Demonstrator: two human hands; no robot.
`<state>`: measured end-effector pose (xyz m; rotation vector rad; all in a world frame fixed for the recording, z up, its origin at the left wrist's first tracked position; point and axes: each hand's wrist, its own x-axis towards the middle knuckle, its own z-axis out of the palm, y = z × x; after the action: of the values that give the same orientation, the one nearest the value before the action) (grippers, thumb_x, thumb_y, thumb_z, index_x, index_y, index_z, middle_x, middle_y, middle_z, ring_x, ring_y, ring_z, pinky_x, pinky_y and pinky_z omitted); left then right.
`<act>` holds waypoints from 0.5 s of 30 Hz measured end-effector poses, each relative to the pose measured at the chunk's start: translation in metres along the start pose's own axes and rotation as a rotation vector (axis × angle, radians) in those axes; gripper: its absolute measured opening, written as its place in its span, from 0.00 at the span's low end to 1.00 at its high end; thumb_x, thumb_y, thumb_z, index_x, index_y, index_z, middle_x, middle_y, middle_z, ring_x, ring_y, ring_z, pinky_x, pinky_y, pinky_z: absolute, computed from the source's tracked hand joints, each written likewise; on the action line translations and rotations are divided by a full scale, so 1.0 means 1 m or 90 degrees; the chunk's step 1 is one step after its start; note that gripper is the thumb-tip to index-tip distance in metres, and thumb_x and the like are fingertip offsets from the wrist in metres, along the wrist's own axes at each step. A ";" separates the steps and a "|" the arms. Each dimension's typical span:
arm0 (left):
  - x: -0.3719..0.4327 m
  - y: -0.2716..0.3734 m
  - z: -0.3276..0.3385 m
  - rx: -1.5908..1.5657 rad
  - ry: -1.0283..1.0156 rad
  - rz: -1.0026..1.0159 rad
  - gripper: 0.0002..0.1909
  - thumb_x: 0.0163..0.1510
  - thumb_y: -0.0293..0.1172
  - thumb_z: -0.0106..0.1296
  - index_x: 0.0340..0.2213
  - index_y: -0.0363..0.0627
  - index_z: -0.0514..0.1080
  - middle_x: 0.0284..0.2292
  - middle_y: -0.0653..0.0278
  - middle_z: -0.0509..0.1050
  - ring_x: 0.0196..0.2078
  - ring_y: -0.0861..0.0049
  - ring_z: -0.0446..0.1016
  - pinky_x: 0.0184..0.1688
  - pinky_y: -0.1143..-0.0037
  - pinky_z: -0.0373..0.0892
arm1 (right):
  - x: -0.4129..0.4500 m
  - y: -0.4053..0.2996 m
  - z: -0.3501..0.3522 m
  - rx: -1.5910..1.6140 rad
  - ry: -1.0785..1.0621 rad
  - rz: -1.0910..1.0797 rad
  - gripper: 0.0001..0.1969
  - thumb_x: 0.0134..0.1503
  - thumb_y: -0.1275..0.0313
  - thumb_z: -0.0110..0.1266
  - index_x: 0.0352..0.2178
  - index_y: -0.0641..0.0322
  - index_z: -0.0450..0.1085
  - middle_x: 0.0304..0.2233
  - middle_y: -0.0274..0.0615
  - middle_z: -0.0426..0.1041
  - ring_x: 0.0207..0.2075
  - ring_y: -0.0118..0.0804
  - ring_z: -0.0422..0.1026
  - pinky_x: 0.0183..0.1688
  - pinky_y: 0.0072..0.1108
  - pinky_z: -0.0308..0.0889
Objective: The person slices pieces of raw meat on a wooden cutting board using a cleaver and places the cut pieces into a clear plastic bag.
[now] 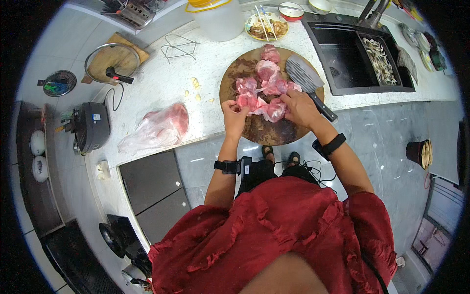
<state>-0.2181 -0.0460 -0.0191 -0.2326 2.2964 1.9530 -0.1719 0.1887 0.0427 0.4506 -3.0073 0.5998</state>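
Several pieces of raw meat (268,75) lie on a round wooden chopping board (279,134) at the counter's front edge. My left hand (235,114) pinches the left edge of the near meat, fingertips and thumb around it. On the right, my right hand (299,108) has its fingers on the same joined stretch of meat; part of the contact is hidden under the fingers. A cleaver (303,73) with a black handle rests on the board's right side, its handle reaching past the rim, close by my right wrist. More raw meat in a clear plastic bag (158,132) lies at the left.
Garlic cloves (196,84) and a wire rack (179,47) are on the white counter. Behind the board stand a plastic bucket (218,22) and a plate of food with chopsticks (277,29). A black sink (339,66) holding a tray of sliced food (380,62) is to the right.
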 end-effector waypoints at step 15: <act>0.042 0.030 0.017 0.216 -0.160 0.065 0.45 0.38 0.36 0.63 0.55 0.39 0.52 0.46 0.50 0.68 0.48 0.66 0.68 0.50 0.73 0.63 | -0.002 0.017 0.017 0.070 0.021 -0.006 0.20 0.39 0.70 0.60 0.36 0.60 0.66 0.36 0.48 0.65 0.39 0.50 0.67 0.42 0.35 0.64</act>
<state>-0.2652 -0.0265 -0.0009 0.1556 2.4542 1.4926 -0.1746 0.1975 0.0210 0.4549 -2.9504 0.7660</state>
